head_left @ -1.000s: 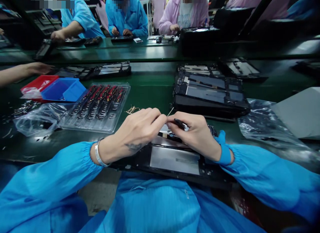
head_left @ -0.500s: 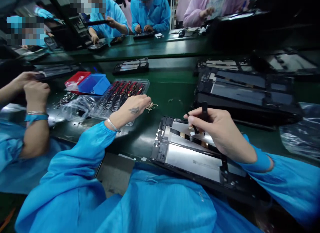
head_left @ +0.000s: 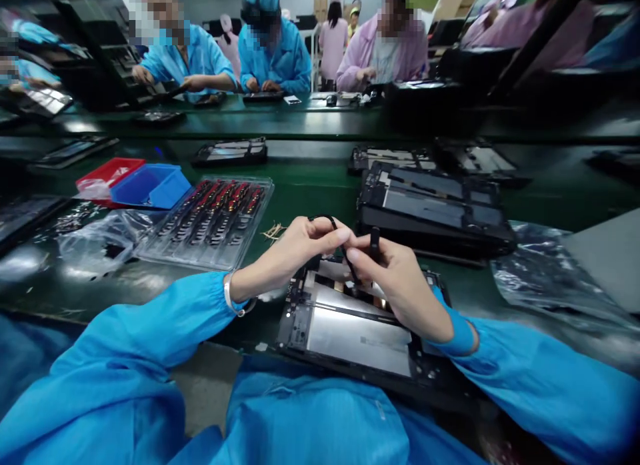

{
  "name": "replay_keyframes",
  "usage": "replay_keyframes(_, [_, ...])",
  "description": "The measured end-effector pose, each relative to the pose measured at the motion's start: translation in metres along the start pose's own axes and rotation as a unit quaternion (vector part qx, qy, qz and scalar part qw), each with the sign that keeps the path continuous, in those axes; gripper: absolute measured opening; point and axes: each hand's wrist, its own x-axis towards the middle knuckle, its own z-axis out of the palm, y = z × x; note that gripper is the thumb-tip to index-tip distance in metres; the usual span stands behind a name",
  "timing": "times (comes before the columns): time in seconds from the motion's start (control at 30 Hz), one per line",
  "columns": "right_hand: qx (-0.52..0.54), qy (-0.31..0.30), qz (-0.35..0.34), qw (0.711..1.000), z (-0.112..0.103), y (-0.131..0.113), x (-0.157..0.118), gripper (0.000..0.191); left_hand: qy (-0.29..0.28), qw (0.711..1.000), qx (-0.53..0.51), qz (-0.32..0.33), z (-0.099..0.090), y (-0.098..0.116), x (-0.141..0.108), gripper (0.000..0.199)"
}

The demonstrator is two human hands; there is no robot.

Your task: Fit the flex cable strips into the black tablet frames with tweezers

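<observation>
Left grip (head_left: 310, 245): closed to a pinch on a thin black strip (head_left: 331, 220), raised above the open device (head_left: 363, 342), right up against the right grip (head_left: 400, 278).
Right grip: also closed, curled about a short black tool (head_left: 375, 242) poking up out of it; hard to make out at the tool's lower end.
Black strip: arched over the top of the left grip, then dropping between both grips; cannot tell whether touching the open device.
Open device: lying at the near edge of the desk (head_left: 310, 198), directly under both grips, black-framed with bright silver panels, partly covered by the right grip.
Device stack (head_left: 430, 202): just beyond the right grip, piled up, grey panels uppermost.
Pale slivers (head_left: 273, 232): scattered just beyond the left grip.
Clear tray (head_left: 220, 257): left of the left grip, filled with rows of red and black parts.
Bins: farther left of the left grip, beyond the tray; red bin (head_left: 127, 164) and blue bin (head_left: 170, 185) side by side.
Plastic bags: one crumpled bag (head_left: 110, 235) well left of the left grip, another bag (head_left: 540, 268) to the right of the right grip.
Co-workers (head_left: 275, 58): well beyond both grips, in blue and pink jackets.
</observation>
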Motion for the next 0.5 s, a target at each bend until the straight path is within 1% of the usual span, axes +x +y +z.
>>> replay_keyframes(0.03, [-0.027, 0.015, -0.028, 0.999, -0.003, -0.003, 0.002, 0.027, -0.014, 0.999, 0.031, -0.003, -0.002, 0.005, 0.002, 0.034])
replay_keyframes(0.1, [-0.085, 0.028, -0.081, 0.993, -0.009, -0.008, 0.006, 0.027, -0.084, 0.989, 0.122, -0.016, -0.008, 0.014, 0.008, 0.036])
replay_keyframes(0.17, [-0.126, 0.017, -0.117, 0.985, -0.012, -0.013, 0.008, 0.023, -0.168, 0.964, 0.205, -0.028, -0.014, 0.019, 0.013, 0.037])
replay_keyframes(0.2, [-0.138, 0.009, -0.129, 0.982, -0.013, -0.014, 0.008, 0.020, -0.199, 0.951, 0.236, -0.029, -0.017, 0.020, 0.016, 0.036])
replay_keyframes(0.23, [-0.146, 0.003, -0.139, 0.979, -0.014, -0.015, 0.007, 0.016, -0.221, 0.938, 0.264, -0.027, -0.018, 0.020, 0.018, 0.036])
replay_keyframes(0.3, [-0.158, 0.009, -0.151, 0.976, -0.013, -0.015, 0.005, 0.012, -0.236, 0.919, 0.316, -0.005, -0.020, 0.019, 0.020, 0.032])
replay_keyframes(0.33, [-0.158, 0.019, -0.148, 0.976, -0.013, -0.015, 0.005, 0.013, -0.228, 0.913, 0.337, 0.019, -0.021, 0.019, 0.021, 0.028])
replay_keyframes(0.37, [-0.151, 0.029, -0.140, 0.978, -0.013, -0.016, 0.005, 0.013, -0.207, 0.911, 0.353, 0.054, -0.021, 0.019, 0.020, 0.030])
replay_keyframes(0.4, [-0.135, 0.037, -0.127, 0.982, -0.013, -0.017, 0.005, 0.013, -0.169, 0.911, 0.364, 0.098, -0.020, 0.019, 0.019, 0.039])
replay_keyframes(0.43, [-0.110, 0.040, -0.112, 0.987, -0.013, -0.019, 0.005, 0.013, -0.120, 0.907, 0.375, 0.149, -0.019, 0.021, 0.017, 0.048])
replay_keyframes(0.47, [-0.081, 0.039, -0.100, 0.991, -0.014, -0.020, 0.006, 0.014, -0.066, 0.894, 0.392, 0.206, -0.017, 0.022, 0.014, 0.049])
replay_keyframes(0.5, [-0.053, 0.035, -0.092, 0.994, -0.014, -0.022, 0.006, 0.017, -0.014, 0.868, 0.420, 0.265, -0.014, 0.024, 0.011, 0.042])
